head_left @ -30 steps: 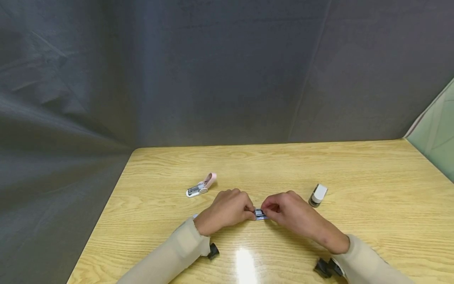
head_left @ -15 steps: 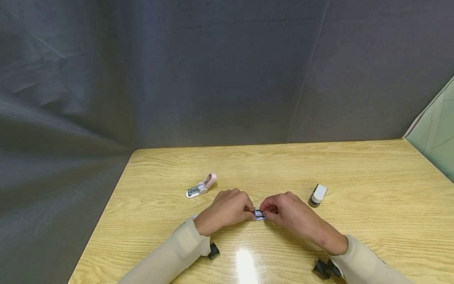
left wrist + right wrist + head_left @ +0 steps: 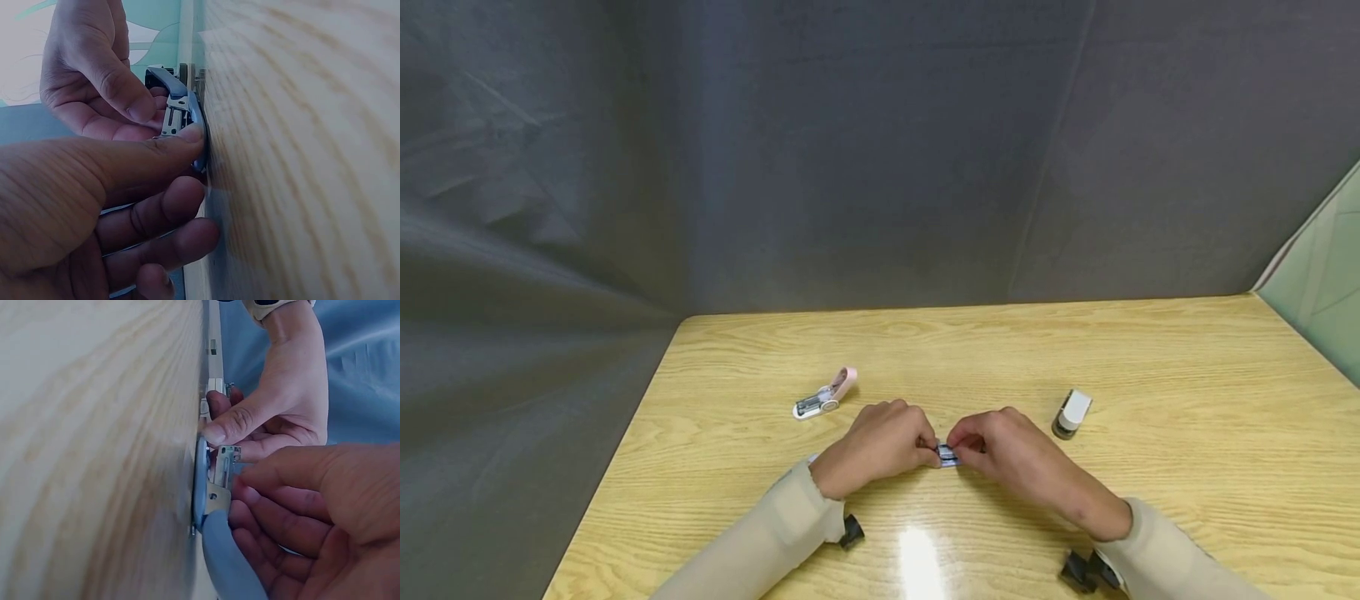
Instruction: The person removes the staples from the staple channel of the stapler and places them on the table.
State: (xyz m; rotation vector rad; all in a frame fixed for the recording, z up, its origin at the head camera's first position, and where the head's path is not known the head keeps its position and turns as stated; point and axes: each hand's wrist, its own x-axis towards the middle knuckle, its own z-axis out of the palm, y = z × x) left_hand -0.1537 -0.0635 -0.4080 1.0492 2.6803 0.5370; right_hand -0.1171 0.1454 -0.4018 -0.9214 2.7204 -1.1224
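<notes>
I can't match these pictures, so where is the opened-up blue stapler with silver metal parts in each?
Head: stapler, low, just right of centre, between left hand and right hand.
Left wrist: stapler, above-left of centre.
Right wrist: stapler, centre to bottom edge.
Shared landmark: light wood-grain tabletop.

So both hands are right together over a pale wood table [image 3: 737,350], working on a little bluish metal gadget [image 3: 949,456]. The left hand [image 3: 880,446] grips its left end, and the right hand [image 3: 1011,454] has thumb and index finger up at the other end. Beyond the left hand there's a white stapler [image 3: 823,397] with its pink arm flipped up. Past the right forearm sits a white-topped thing [image 3: 1072,412] with a darker end. Beige sleeves [image 3: 786,527], dark sheet [image 3: 880,158] behind the table.
</notes>
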